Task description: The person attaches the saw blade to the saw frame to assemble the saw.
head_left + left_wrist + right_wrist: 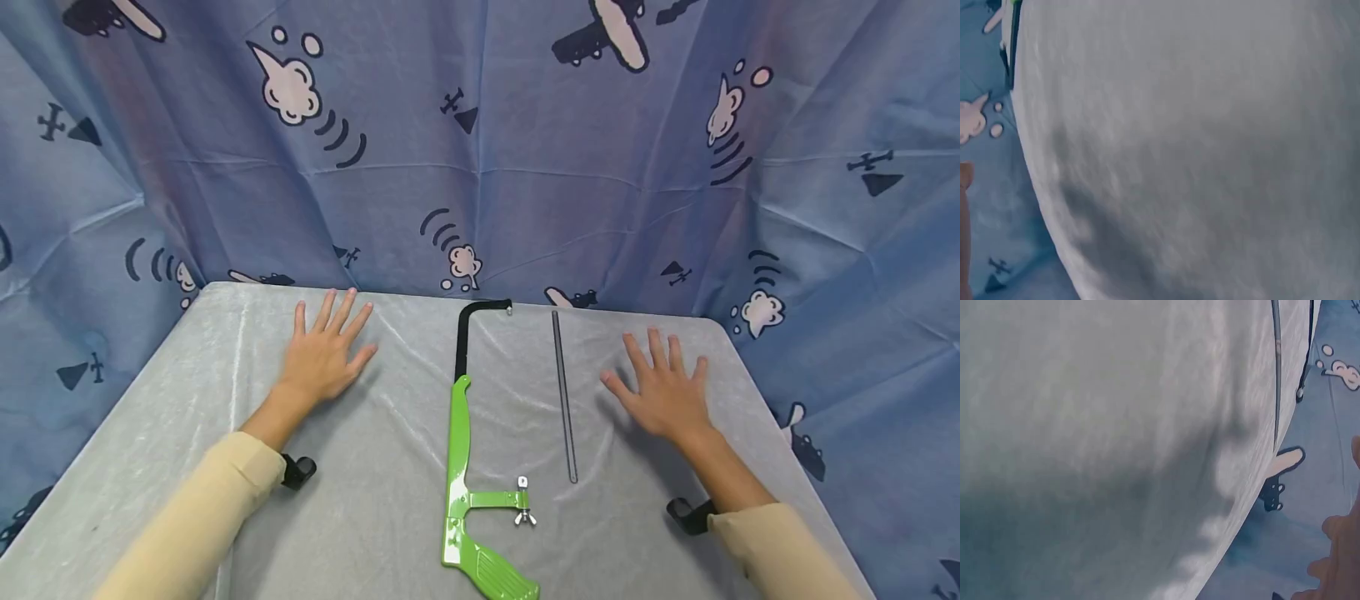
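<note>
A hacksaw frame (459, 450) with a green handle and a black bent front arm lies along the middle of the table, its grip toward me. A wing nut (525, 517) sits on its green cross arm. To its right lies a separate dark saw blade (565, 396), lengthwise. My left hand (324, 352) is palm down with fingers spread, left of the frame, holding nothing. On the other side, right of the blade, my right hand (666, 387) is likewise spread and holds nothing. Shadows fall on the cloth beneath both hands.
A grey cloth covers the table (360, 517). Behind it hangs a blue curtain (405, 108) printed with planes and clouds, close to the far edge. A dark strap (298, 472) shows at the left wrist, another strap (690, 517) at the right.
</note>
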`<act>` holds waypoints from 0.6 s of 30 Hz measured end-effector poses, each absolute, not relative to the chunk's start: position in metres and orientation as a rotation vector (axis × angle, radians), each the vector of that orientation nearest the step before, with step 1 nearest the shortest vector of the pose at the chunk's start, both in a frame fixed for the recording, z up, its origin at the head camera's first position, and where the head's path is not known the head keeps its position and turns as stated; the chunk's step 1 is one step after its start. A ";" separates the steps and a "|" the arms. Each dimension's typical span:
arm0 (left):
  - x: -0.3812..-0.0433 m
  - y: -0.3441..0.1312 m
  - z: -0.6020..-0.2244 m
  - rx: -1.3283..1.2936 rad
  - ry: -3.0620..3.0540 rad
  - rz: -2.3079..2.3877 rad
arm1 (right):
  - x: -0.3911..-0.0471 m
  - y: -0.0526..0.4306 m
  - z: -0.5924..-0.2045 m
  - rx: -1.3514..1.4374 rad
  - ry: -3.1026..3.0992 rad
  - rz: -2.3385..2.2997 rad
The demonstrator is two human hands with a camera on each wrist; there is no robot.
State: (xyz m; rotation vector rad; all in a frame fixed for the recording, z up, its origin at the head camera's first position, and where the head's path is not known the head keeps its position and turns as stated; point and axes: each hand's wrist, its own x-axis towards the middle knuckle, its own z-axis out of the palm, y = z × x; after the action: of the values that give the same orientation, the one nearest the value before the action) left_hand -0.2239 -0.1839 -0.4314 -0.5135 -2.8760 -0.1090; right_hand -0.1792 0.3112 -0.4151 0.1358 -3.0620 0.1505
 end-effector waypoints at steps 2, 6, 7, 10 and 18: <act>-0.223 -0.178 -0.431 -0.543 -2.859 -0.094 | -0.178 0.308 -0.416 0.161 -3.063 0.155; -0.218 -0.167 -0.430 -0.617 -2.820 -0.063 | -0.175 0.300 -0.417 0.219 -3.082 0.169; -0.217 -0.164 -0.430 -0.636 -2.813 -0.057 | -0.174 0.298 -0.417 0.236 -3.086 0.174; -0.213 -0.154 -0.431 -0.698 -2.795 -0.051 | -0.172 0.293 -0.418 0.288 -3.078 0.190; -0.197 -0.128 -0.432 -0.873 -2.751 -0.063 | -0.165 0.277 -0.422 0.399 -3.021 0.173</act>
State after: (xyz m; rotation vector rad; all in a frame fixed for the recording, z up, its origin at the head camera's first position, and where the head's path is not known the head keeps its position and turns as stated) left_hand -0.1973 -0.1277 -0.4321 -0.8733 -2.7509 -0.0628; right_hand -0.1647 0.2766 -0.4223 0.3986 -3.0211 0.1726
